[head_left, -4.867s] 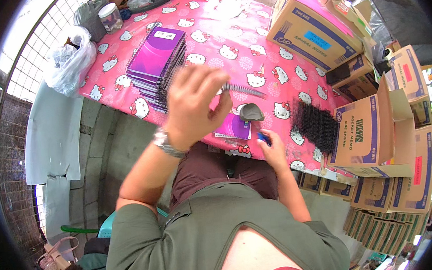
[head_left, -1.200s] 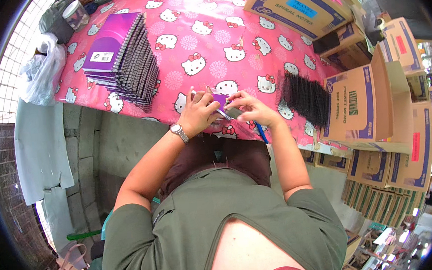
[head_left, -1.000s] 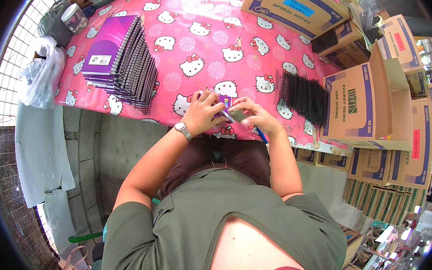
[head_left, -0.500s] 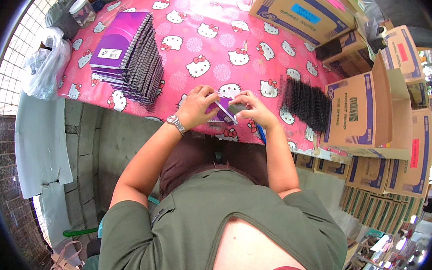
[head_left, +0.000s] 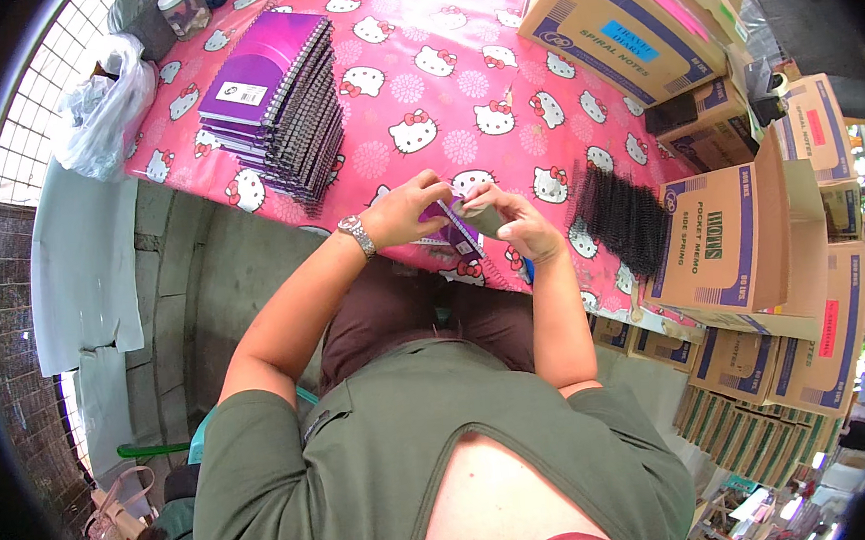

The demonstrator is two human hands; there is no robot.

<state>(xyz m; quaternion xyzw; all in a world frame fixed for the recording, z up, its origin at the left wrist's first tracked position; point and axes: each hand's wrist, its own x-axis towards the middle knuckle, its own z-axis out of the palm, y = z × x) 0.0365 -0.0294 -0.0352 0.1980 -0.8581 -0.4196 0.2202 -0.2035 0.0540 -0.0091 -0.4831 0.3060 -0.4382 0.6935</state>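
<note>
A small purple notebook [head_left: 465, 242] with a pale edge is tilted up between my hands, over the table's near edge. My left hand [head_left: 403, 212], with a metal watch on the wrist, is closed on its left side. My right hand [head_left: 522, 224] is bent at the notebook's upper right edge, fingertips pressed together. A grey-green patch shows between those fingers; whether it is a separate object is unclear. Beside my right wrist lies a blue item [head_left: 528, 267], partly hidden. To the left stands a tall stack of purple spiral notebooks [head_left: 269, 76].
Black spiral wires [head_left: 622, 219] lie in a bunch to the right, beside an open carton [head_left: 706, 241]. Another large carton [head_left: 616, 31] stands at the far right. A plastic bag [head_left: 106, 117] and a clear jar [head_left: 184, 10] sit at the left. The pink tablecloth [head_left: 413, 131] is patterned.
The notebook has become more tilted, and my right hand has turned and risen along its edge. My left hand stays on the notebook. The whole view has shifted slightly.
</note>
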